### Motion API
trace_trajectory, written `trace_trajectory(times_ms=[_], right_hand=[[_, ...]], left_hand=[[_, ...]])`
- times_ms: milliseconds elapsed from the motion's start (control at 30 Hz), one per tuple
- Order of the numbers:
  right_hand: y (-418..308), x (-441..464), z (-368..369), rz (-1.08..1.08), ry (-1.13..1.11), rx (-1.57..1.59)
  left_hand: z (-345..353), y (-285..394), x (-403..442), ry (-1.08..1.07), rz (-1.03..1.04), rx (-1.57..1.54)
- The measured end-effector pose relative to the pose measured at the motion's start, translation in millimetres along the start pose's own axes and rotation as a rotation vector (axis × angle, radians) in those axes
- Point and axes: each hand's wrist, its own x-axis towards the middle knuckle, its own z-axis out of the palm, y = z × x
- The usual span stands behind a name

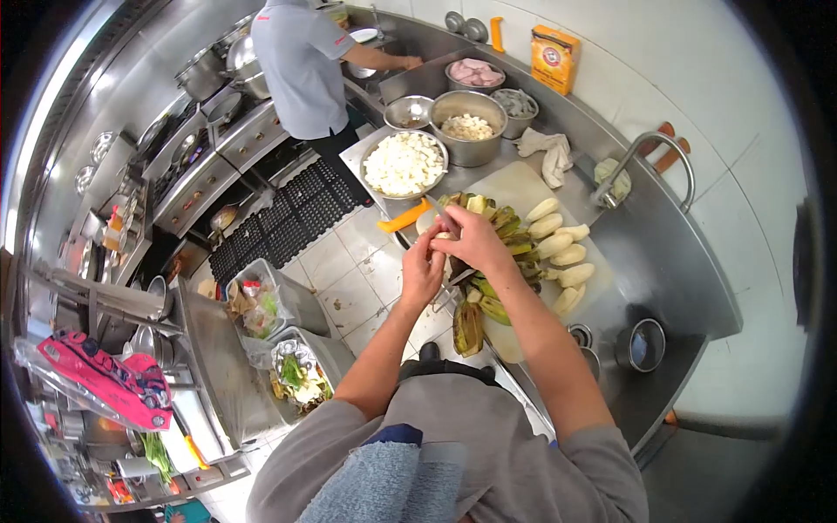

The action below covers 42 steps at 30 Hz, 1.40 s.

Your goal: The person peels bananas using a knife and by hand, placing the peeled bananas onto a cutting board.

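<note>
Both hands meet over the near-left edge of the board (513,183), fingertips together. The left hand (423,268) lies to the left, off the board; the right hand (475,240) reaches in over the board itself. Their curled fingers cover whatever is between them, so from here I can't tell how firmly either grips, or on what. A narrow, dark strip that looks like a blade (443,215) slants up and leftward from the right fingers, toward the board's far-left side.

On the right half of the board lie the plantains (556,246), pale and peeled, in a loose row running from far to near. Each has its long axis mostly crosswise, the right end tipped a little away from the person. The right hand is much the nearer to them, with the peels (514,235) heaped in between, partly under that forearm.

Left of the board, near the left hand, sits an orange handle (403,217). The bowl (403,195) of white chunks stands just past it, beyond the board's far-left side.
</note>
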Motion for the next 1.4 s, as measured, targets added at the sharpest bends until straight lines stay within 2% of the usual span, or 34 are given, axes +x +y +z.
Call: trace_trajectory(times_ms=[67, 100, 267, 367, 467, 567, 667, 800, 867, 933, 967, 1067, 1133, 1167, 1267, 1400], right_hand=[[1, 1, -2, -0.030, 0.001, -0.027], [4, 1, 2, -0.116, 0.075, 0.031], [1, 5, 5, -0.098, 0.096, -0.028], [3, 4, 8, -0.107, 0.107, -0.048], [-7, 1, 8, -0.082, 0.119, -0.008], [-4, -3, 12, -0.079, 0.156, -0.031], [-6, -6, 11, -0.078, 0.175, -0.043], [1, -7, 13, -0.155, 0.179, -0.077], [3, -10, 14, -0.145, 0.134, -0.119], [2, -4, 12, -0.201, 0.073, -0.175], [-6, -4, 6, -0.108, -0.029, -0.139], [-8, -1, -4, -0.234, -0.144, -0.096], [-7, 4, -8, -0.262, -0.171, -0.142], [-6, 3, -7, -0.265, -0.191, -0.161], [-5, 5, -4, -0.259, -0.159, -0.292], [-16, 3, -3, -0.327, -0.075, -0.349]], left_hand=[[0, 1, 1, -0.019, -0.010, 0.006], [-1, 3, 2, -0.033, -0.040, 0.031], [3, 16, 3, -0.015, -0.097, 0.069], [7, -5, 5, 0.065, 0.041, 0.064], [6, 6, 8, 0.108, 0.017, 0.031], [3, 21, 12, 0.095, -0.103, 0.073], [9, 3, 12, 0.151, -0.001, 0.007], [8, 18, 12, 0.166, -0.055, 0.028], [8, 14, 11, 0.170, -0.075, -0.031], [6, -1, 9, 0.191, -0.041, 0.061], [5, -8, 9, 0.203, 0.001, 0.078], [-10, -9, 9, 0.018, -0.134, 0.121], [-8, -10, 11, 0.023, -0.035, -0.147], [-10, -11, 12, 0.004, -0.090, -0.184], [-9, -14, 12, -0.036, -0.091, -0.150], [-6, -20, 16, 0.027, -0.119, -0.180]])
